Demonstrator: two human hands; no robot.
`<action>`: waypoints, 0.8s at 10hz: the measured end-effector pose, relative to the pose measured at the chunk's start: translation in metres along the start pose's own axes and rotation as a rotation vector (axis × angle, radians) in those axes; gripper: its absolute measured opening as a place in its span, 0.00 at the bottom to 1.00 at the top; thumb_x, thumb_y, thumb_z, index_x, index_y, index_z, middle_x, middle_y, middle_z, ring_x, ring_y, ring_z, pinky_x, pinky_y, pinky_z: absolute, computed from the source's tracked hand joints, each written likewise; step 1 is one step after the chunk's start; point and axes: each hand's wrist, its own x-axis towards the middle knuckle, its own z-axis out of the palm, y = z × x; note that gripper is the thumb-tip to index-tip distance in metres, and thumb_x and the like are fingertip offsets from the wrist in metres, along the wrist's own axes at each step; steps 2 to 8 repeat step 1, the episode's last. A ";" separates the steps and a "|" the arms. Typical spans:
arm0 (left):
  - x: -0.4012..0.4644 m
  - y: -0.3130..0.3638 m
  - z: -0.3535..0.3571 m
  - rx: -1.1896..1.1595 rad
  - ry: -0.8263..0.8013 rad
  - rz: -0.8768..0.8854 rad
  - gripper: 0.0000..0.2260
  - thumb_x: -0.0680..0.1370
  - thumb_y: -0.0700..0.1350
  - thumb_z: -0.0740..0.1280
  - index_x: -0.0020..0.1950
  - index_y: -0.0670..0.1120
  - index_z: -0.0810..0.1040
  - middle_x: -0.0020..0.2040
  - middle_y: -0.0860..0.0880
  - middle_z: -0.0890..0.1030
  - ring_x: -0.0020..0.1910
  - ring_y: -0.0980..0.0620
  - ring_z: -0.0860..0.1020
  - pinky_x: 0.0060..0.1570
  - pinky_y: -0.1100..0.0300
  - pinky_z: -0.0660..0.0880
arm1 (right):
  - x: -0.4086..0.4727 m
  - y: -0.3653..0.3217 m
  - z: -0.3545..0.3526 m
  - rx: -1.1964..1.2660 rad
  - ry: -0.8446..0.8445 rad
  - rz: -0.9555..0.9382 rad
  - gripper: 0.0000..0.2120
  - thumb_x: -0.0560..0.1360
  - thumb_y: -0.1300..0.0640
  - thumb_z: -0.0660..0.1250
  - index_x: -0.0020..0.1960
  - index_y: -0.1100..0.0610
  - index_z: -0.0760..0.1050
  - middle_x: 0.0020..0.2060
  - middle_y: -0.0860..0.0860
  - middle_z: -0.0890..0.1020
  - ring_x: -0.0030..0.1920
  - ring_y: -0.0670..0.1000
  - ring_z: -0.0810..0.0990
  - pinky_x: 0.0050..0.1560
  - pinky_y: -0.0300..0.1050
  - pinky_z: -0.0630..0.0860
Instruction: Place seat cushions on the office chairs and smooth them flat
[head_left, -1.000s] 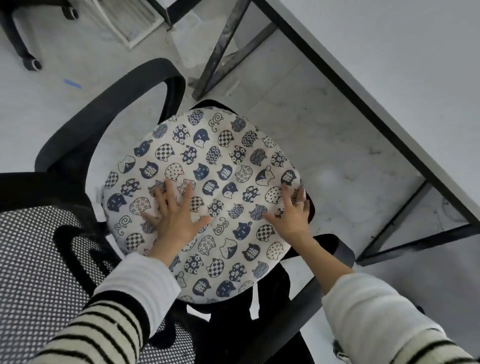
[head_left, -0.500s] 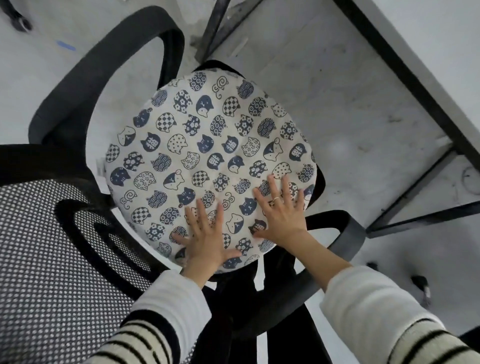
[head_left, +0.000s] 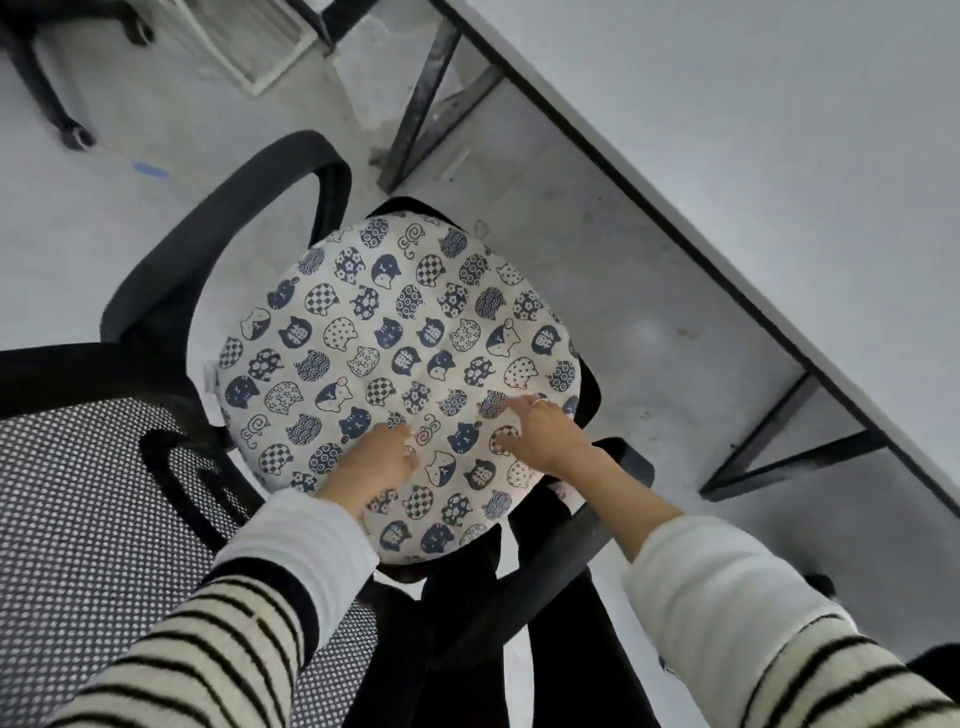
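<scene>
Cushion (head_left: 395, 358) under both hands' fingers (head_left: 511, 402) (flat).

A pale grey tabletop with a dark edge (head_left: 779, 156) runs slantwise across the upper right, carried on a black metal frame of legs and braces (head_left: 789, 457). More black metal struts (head_left: 426, 104) stand beneath it at the top. The light grey concrete floor (head_left: 597, 249) is scuffed and bears a small blue mark (head_left: 149, 170). A white slatted floor vent (head_left: 244, 41) lies at the top left, beside the black wheeled base of another chair (head_left: 57, 98)
</scene>
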 end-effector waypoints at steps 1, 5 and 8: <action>-0.022 0.019 -0.018 -0.058 0.062 0.077 0.21 0.80 0.47 0.59 0.73 0.45 0.62 0.69 0.44 0.70 0.59 0.49 0.76 0.65 0.52 0.69 | -0.023 -0.009 -0.024 0.273 0.042 0.063 0.24 0.80 0.52 0.56 0.74 0.57 0.59 0.67 0.59 0.72 0.62 0.57 0.74 0.64 0.48 0.68; -0.022 0.019 -0.018 -0.058 0.062 0.077 0.21 0.80 0.47 0.59 0.73 0.45 0.62 0.69 0.44 0.70 0.59 0.49 0.76 0.65 0.52 0.69 | -0.023 -0.009 -0.024 0.273 0.042 0.063 0.24 0.80 0.52 0.56 0.74 0.57 0.59 0.67 0.59 0.72 0.62 0.57 0.74 0.64 0.48 0.68; -0.022 0.019 -0.018 -0.058 0.062 0.077 0.21 0.80 0.47 0.59 0.73 0.45 0.62 0.69 0.44 0.70 0.59 0.49 0.76 0.65 0.52 0.69 | -0.023 -0.009 -0.024 0.273 0.042 0.063 0.24 0.80 0.52 0.56 0.74 0.57 0.59 0.67 0.59 0.72 0.62 0.57 0.74 0.64 0.48 0.68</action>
